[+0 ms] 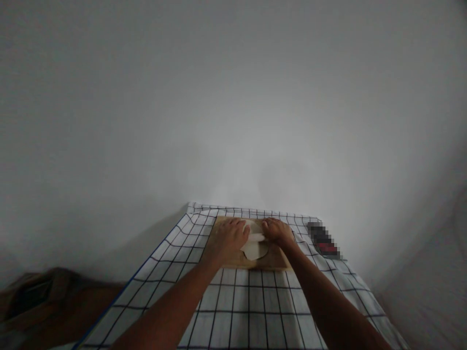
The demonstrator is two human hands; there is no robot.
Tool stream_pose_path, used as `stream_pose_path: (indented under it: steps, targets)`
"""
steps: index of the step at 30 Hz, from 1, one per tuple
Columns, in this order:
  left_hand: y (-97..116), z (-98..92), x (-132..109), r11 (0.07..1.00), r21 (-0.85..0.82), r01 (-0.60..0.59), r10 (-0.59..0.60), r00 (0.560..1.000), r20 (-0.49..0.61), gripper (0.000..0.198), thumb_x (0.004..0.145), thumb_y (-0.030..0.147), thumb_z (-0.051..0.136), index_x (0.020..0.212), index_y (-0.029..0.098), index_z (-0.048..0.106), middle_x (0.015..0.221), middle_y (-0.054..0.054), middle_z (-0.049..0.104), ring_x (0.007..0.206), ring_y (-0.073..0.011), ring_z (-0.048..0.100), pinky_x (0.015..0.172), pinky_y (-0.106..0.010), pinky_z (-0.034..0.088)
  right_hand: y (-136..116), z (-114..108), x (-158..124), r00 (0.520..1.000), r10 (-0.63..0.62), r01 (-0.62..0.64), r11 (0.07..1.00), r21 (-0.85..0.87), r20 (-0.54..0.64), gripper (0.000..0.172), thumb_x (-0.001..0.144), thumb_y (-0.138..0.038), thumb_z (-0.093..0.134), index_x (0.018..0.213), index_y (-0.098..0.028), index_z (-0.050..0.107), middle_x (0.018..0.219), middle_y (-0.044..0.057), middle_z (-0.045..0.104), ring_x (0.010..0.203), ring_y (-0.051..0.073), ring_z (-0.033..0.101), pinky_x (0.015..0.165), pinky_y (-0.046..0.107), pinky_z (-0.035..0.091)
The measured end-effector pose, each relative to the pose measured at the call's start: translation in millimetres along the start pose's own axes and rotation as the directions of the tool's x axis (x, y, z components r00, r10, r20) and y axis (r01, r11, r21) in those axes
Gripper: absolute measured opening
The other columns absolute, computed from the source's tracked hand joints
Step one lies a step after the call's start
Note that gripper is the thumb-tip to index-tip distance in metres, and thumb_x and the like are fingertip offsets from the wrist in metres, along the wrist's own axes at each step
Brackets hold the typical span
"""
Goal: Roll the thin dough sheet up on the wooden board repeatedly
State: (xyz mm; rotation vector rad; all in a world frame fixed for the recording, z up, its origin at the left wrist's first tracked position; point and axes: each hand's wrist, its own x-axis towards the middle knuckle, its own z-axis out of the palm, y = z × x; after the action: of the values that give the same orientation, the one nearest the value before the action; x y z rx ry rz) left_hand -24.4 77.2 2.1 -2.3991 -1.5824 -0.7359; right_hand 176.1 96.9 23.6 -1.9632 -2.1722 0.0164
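Observation:
A thin, pale sheet of dough (255,251) lies on a wooden board (233,266) in the middle of the table. Across the dough runs a whitish rolling pin (256,237), only its middle showing between my hands. My left hand (230,234) covers the left end of the pin, fingers bent forward and thumb toward the middle. On the right end, my right hand (277,230) is closed around the pin. Both pin ends are hidden beneath the hands. Dough shows in front of the pin and behind it.
A white cloth with a dark grid (241,306) covers the table. Near its right edge lies a dark, pixelated object (324,240) with a red patch. A plain wall (233,107) rises behind the table. Brown wooden furniture (54,296) stands low at the left.

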Motion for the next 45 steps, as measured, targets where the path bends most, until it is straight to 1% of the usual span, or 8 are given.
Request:
stream_pose_path:
  steps: [4, 10, 17, 24, 32, 36, 39, 45]
  targets:
    - [-12, -3.1, 26, 0.998, 0.032, -0.048, 0.045, 0.996, 0.077, 0.042, 0.106, 0.034, 0.031, 0.109, 0.018, 0.069, 0.111, -0.015, 0.070, 0.112, -0.0275, 0.061, 0.101, -0.044, 0.044, 3, 8, 33, 0.998, 0.068, -0.067, 0.998, 0.020, -0.007, 0.046, 0.101, -0.040, 0.033, 0.111, -0.020, 0.074, 0.116, 0.015, 0.073, 0.107, 0.026, 0.068, 0.092, 0.038, 0.048]
    - [-21, 8.5, 58, 0.993, 0.089, 0.071, -0.080, 0.991, 0.104, 0.050, 0.105, 0.035, 0.027, 0.104, 0.012, 0.072, 0.105, -0.018, 0.071, 0.102, -0.0291, 0.065, 0.090, -0.043, 0.049, 8, 18, 73, 0.994, 0.106, -0.104, 0.993, 0.048, -0.040, 0.045, 0.101, -0.040, 0.038, 0.106, -0.020, 0.077, 0.110, 0.016, 0.076, 0.099, 0.024, 0.071, 0.084, 0.030, 0.049]
    - [-23, 6.0, 74, 0.989, 0.108, 0.096, -0.116, 0.975, 0.190, 0.043, 0.099, 0.033, 0.037, 0.100, 0.012, 0.075, 0.110, -0.018, 0.073, 0.105, -0.0300, 0.066, 0.090, -0.043, 0.049, 8, 15, 85, 0.994, 0.082, -0.077, 0.995, 0.055, -0.079, 0.046, 0.102, -0.040, 0.037, 0.109, -0.019, 0.077, 0.112, 0.014, 0.075, 0.104, 0.023, 0.069, 0.089, 0.029, 0.047]
    - [-16, -3.3, 58, 0.989, 0.093, 0.113, -0.129, 0.974, 0.189, 0.038, 0.098, 0.034, 0.042, 0.106, 0.016, 0.074, 0.118, -0.017, 0.070, 0.113, -0.0310, 0.063, 0.093, -0.044, 0.048, 10, 15, 67, 0.995, 0.096, -0.095, 0.995, 0.038, -0.023, 0.039, 0.101, -0.036, 0.042, 0.109, -0.021, 0.076, 0.115, 0.013, 0.074, 0.104, 0.023, 0.069, 0.088, 0.031, 0.049]
    - [-9, -8.4, 34, 0.997, 0.050, 0.065, -0.072, 0.986, 0.152, 0.035, 0.099, 0.031, 0.044, 0.119, 0.017, 0.070, 0.118, -0.015, 0.071, 0.116, -0.0306, 0.061, 0.100, -0.046, 0.044, 6, 12, 33, 0.993, 0.109, -0.110, 0.994, -0.001, -0.035, 0.039, 0.100, -0.034, 0.039, 0.119, -0.018, 0.070, 0.122, 0.016, 0.070, 0.114, 0.027, 0.064, 0.094, 0.039, 0.048]
    - [-4, -10.0, 15, 0.998, 0.046, 0.036, -0.040, 0.995, 0.095, 0.036, 0.101, 0.027, 0.041, 0.125, 0.018, 0.066, 0.124, -0.015, 0.069, 0.122, -0.0294, 0.058, 0.107, -0.047, 0.038, -1, 8, 8, 0.991, 0.113, -0.114, 0.993, -0.008, -0.068, 0.043, 0.102, -0.035, 0.033, 0.120, -0.020, 0.068, 0.124, 0.014, 0.069, 0.117, 0.028, 0.062, 0.095, 0.043, 0.047]
    - [-1, -11.0, 0, 0.997, 0.054, -0.052, 0.049, 0.998, 0.051, 0.034, 0.101, 0.024, 0.041, 0.121, 0.018, 0.067, 0.125, -0.016, 0.067, 0.125, -0.0295, 0.054, 0.111, -0.047, 0.034, -8, 5, -16, 0.989, 0.111, -0.114, 0.993, -0.018, -0.099, 0.044, 0.103, -0.034, 0.030, 0.120, -0.020, 0.067, 0.128, 0.015, 0.067, 0.121, 0.028, 0.059, 0.096, 0.043, 0.044]
    - [4, -14.0, -33, 0.995, 0.030, -0.093, 0.094, 0.995, -0.024, 0.030, 0.102, 0.024, 0.042, 0.119, 0.019, 0.065, 0.126, -0.015, 0.065, 0.126, -0.0283, 0.052, 0.110, -0.046, 0.036, -25, -2, -71, 0.988, 0.069, -0.074, 0.997, -0.033, -0.138, 0.038, 0.103, -0.036, 0.036, 0.114, -0.021, 0.068, 0.125, 0.014, 0.068, 0.118, 0.028, 0.059, 0.101, 0.046, 0.039]
